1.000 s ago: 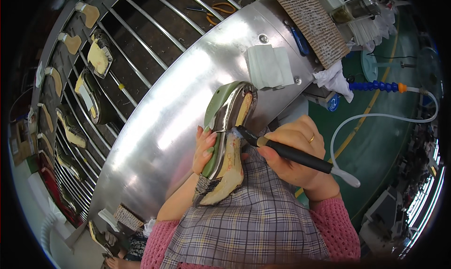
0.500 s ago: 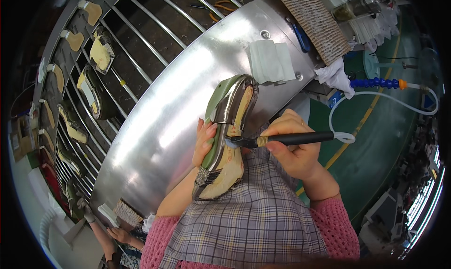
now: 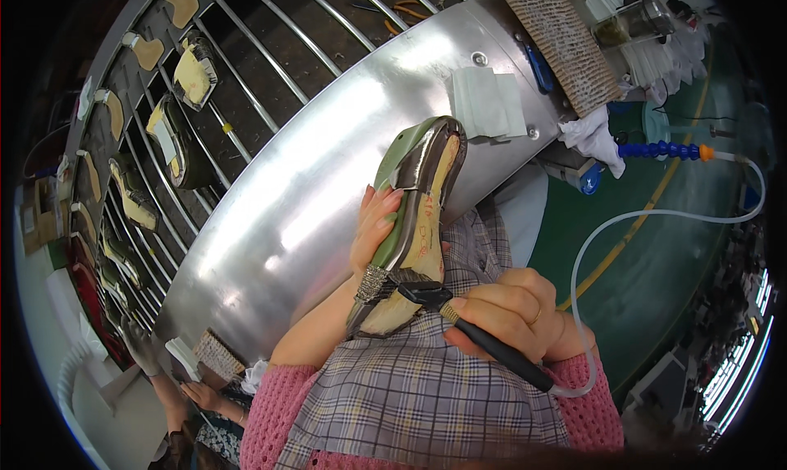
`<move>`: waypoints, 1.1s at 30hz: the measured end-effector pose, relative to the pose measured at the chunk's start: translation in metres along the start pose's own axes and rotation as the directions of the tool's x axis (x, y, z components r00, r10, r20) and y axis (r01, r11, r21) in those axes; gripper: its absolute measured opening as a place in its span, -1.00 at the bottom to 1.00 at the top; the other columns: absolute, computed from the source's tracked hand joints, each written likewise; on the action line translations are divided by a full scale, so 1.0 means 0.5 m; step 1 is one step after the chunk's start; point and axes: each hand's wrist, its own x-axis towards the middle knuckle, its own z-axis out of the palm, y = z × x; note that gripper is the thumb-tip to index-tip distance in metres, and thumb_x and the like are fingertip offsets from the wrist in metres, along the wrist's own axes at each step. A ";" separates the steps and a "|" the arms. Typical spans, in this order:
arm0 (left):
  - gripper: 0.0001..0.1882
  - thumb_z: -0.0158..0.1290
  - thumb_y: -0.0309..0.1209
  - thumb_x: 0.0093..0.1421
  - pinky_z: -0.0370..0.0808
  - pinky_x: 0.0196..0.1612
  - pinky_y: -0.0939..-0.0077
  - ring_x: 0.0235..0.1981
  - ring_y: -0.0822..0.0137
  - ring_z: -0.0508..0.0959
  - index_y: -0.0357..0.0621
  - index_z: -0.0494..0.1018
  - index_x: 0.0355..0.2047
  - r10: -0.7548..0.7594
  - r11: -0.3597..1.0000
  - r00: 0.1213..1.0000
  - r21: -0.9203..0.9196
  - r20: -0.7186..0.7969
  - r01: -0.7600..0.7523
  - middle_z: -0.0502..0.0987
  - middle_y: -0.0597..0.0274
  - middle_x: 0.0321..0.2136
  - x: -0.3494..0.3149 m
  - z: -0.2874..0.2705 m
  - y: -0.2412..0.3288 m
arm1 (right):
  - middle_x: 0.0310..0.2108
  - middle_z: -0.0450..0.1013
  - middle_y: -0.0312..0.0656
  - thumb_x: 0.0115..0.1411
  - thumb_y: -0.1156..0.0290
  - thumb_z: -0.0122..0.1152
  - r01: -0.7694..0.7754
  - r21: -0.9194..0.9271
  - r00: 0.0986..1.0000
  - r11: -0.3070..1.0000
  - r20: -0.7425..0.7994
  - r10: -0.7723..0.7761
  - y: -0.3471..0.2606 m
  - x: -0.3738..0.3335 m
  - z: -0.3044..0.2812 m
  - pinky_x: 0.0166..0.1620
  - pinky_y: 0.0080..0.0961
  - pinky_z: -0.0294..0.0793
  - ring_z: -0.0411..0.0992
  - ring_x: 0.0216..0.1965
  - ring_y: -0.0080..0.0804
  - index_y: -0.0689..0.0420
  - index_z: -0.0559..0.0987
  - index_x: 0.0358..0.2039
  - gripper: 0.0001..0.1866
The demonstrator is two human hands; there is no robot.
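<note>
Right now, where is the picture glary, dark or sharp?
Head view, middle: hard glare on the metal table; head view, right edge: light strips nearly white; head view, corners: black; head view, centre: the shoe in the left hand fairly sharp.

Green floor (image 3: 563,237), yellow line (image 3: 635,240)

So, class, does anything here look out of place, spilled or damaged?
Nothing looks clearly spilled or damaged, including the shoe in the left hand. One untidy spot: the crumpled white cloth by the right end of the metal table, bunched up while the pale folded sheets nearby lie flat.
</note>
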 end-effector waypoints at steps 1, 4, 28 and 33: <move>0.02 0.41 -0.34 -0.05 0.00 0.39 -0.05 0.29 0.02 0.22 -0.18 -0.08 0.23 -0.005 1.000 1.000 0.002 -0.006 0.005 0.21 -0.12 0.18 0.002 0.004 0.001 | -0.38 0.48 -0.34 -0.05 0.33 0.49 0.010 -0.003 1.000 1.000 0.002 -0.010 -0.003 0.001 -0.001 -0.48 -0.60 0.37 0.38 -0.47 -0.46 0.16 0.55 -0.23 -0.61; 0.03 0.42 -0.34 -0.08 0.00 0.39 -0.06 0.29 0.00 0.23 -0.20 -0.06 0.23 -0.004 1.000 1.000 -0.004 -0.010 0.004 0.21 -0.12 0.18 0.024 0.006 0.006 | -0.38 0.48 -0.33 -0.02 0.35 0.47 -0.057 0.065 0.998 0.996 -0.023 0.058 0.013 0.011 -0.012 -0.43 -0.54 0.37 0.40 -0.45 -0.42 0.15 0.55 -0.21 -0.63; 0.03 0.37 -0.59 -0.09 0.33 0.26 0.38 0.21 0.19 0.32 -0.20 -0.04 0.31 -0.179 0.970 0.982 -0.153 0.063 0.187 0.15 0.00 0.24 0.086 0.045 0.008 | -0.47 0.52 -0.26 -0.06 0.28 0.53 -0.035 0.171 0.998 0.985 -0.038 0.043 -0.005 0.037 -0.042 -0.48 -0.54 0.37 0.44 -0.51 -0.39 0.17 0.59 -0.36 -0.67; 0.00 0.36 -0.60 -0.08 0.29 0.28 0.36 0.25 0.17 0.28 -0.19 0.00 0.31 -0.159 0.979 0.986 -0.120 0.058 0.165 0.16 0.00 0.25 0.093 0.045 0.018 | -0.46 0.53 -0.26 -0.03 0.29 0.52 -0.144 0.138 0.983 0.980 -0.095 0.158 0.013 0.035 -0.051 -0.46 -0.52 0.36 0.46 -0.50 -0.41 0.17 0.59 -0.35 -0.68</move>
